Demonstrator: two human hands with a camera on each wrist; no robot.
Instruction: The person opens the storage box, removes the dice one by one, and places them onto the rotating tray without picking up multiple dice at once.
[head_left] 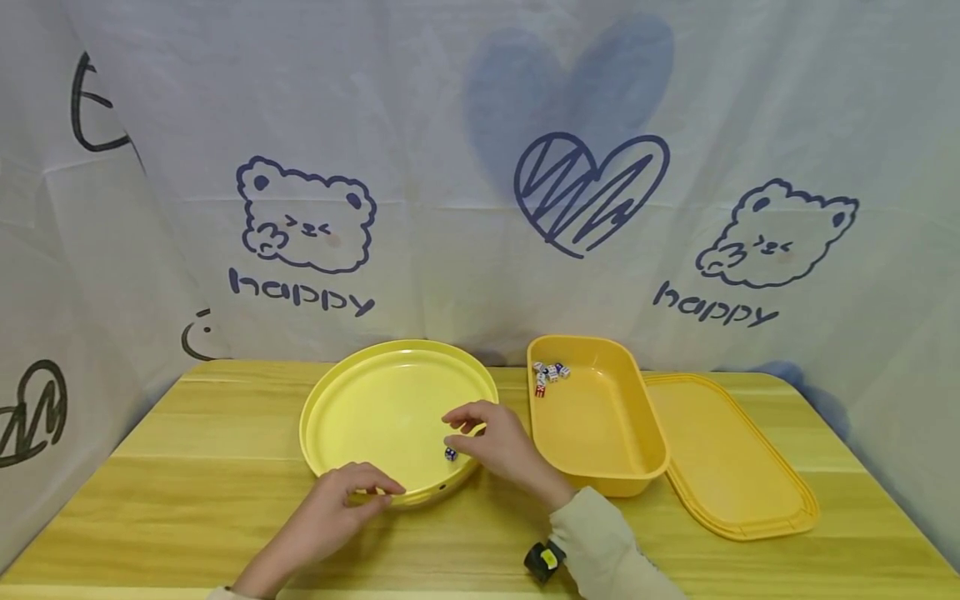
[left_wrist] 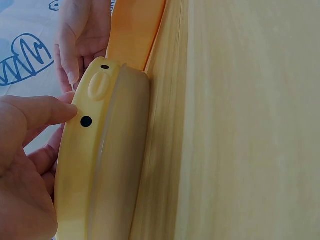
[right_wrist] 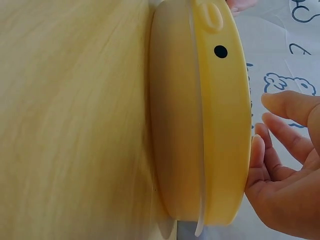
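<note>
A round yellow tray (head_left: 390,400) with a raised rim stands on the table. At its near edge my left hand (head_left: 333,508) pinches the rim, one digit against the outer wall by a black dot (left_wrist: 86,121), the other fingers inside. Over the tray's right part hovers my right hand (head_left: 498,446), thumb and fingers apart with nothing visibly held. A dark blue die (head_left: 450,454) with white pips lies on the tray, just below the right thumb tip. In the right wrist view the fingers (right_wrist: 287,140) of that hand are beside the rim; the die is hidden there.
Right of the tray stands an orange-yellow box (head_left: 600,433) with several white, blue and red dice (head_left: 552,372) in its far left corner. Its flat lid (head_left: 735,458) lies beside it. Behind the wooden table (head_left: 187,475) hangs a printed white cloth (head_left: 442,167).
</note>
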